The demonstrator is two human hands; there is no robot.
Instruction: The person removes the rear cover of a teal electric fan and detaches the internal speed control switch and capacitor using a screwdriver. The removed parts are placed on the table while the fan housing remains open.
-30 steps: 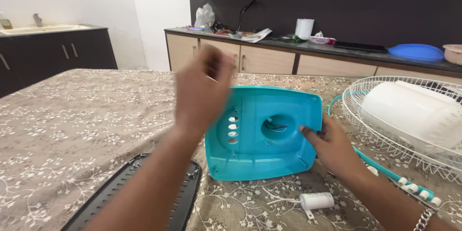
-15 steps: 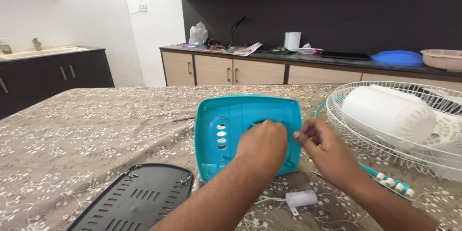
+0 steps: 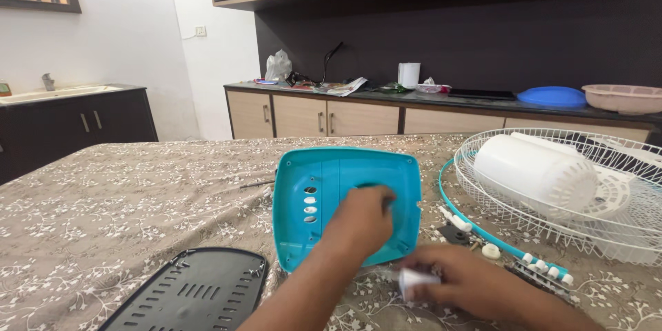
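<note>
A teal plastic housing (image 3: 324,186) stands tilted on the patterned tablecloth (image 3: 124,200), its hollow side toward me. My left hand (image 3: 362,221) lies against its middle, fingers curled at the round hole. My right hand (image 3: 462,286), blurred, is low on the cloth just right of the housing and closes around a small white cylinder (image 3: 417,281) with thin wires.
A black vented plate (image 3: 193,289) lies at the near left. A white wire guard (image 3: 620,221) with a white motor cover (image 3: 534,169) fills the right, with a teal ring (image 3: 476,231) and a strip of white buttons (image 3: 545,267) before it. A cabinet counter (image 3: 386,100) runs behind.
My left hand came down from the air onto the housing's centre hole. My right hand left the housing's right edge, dropped to the cloth and took hold of the white cylinder.
</note>
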